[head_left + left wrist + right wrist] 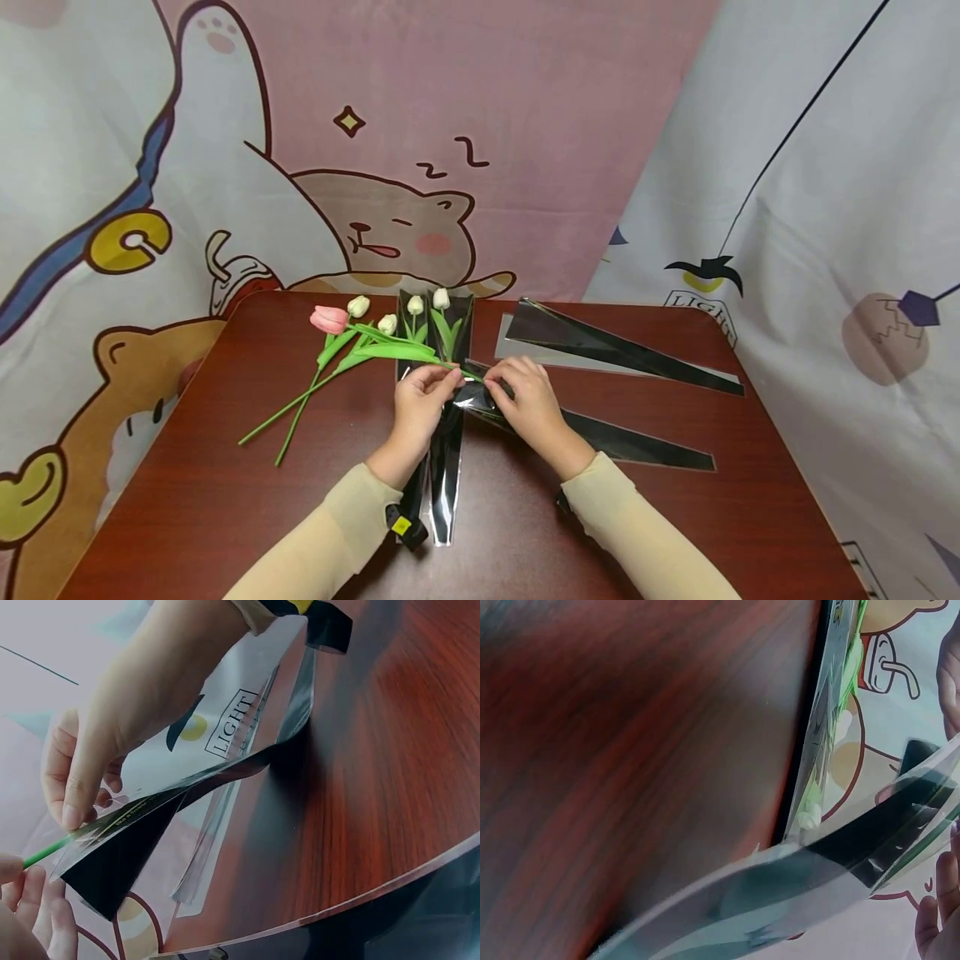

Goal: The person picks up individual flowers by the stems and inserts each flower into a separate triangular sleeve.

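Observation:
My left hand pinches the green stem of an artificial tulip; its pink bloom points left across the table. My right hand pinches the mouth of a black flower sleeve with a clear front, thumb at the rim. The stem's end is at the sleeve's mouth, overlapping the clear film in the left wrist view. That sleeve bends up from the table, its narrow end to the right. Beneath my left hand, two black sleeves lie side by side, each with a white tulip showing at its top.
Two loose white tulips lie on the left, their stems crossed. Another black sleeve lies over a pale sheet at the back right. The reddish-brown table meets a cartoon-printed cloth behind.

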Demonstrator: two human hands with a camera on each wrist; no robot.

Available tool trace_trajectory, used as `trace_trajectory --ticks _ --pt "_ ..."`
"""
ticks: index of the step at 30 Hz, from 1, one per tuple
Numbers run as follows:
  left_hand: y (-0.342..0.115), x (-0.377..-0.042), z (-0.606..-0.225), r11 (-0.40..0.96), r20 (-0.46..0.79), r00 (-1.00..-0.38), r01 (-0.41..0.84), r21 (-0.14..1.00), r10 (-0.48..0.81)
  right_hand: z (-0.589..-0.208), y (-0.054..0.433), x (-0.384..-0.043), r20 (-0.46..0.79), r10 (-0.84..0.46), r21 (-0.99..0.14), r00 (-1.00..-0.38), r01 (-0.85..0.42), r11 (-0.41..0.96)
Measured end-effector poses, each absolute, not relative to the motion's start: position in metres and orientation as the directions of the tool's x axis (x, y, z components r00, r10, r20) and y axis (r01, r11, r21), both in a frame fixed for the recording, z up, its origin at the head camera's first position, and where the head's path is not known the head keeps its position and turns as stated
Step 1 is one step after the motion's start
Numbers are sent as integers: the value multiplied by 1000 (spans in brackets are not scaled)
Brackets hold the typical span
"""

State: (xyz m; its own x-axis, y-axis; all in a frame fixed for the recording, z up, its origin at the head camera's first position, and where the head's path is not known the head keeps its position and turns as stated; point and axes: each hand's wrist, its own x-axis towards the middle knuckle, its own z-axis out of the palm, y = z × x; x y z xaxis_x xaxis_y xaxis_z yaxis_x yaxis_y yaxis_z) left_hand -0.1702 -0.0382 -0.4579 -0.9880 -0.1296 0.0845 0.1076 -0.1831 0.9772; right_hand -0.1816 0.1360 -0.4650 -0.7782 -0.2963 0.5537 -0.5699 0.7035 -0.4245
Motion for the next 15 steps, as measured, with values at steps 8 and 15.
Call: trace_trajectory --ticks 8,15 --pt "-38 -172 -464 -292 20 -992 57 955 -127 -466 139 -182 583 -270 -432 -766 -574 695" --pt "-40 -172 -461 -308 9 -988 57 950 -155 -468 139 -183 593 -263 -429 -761 -575 697"
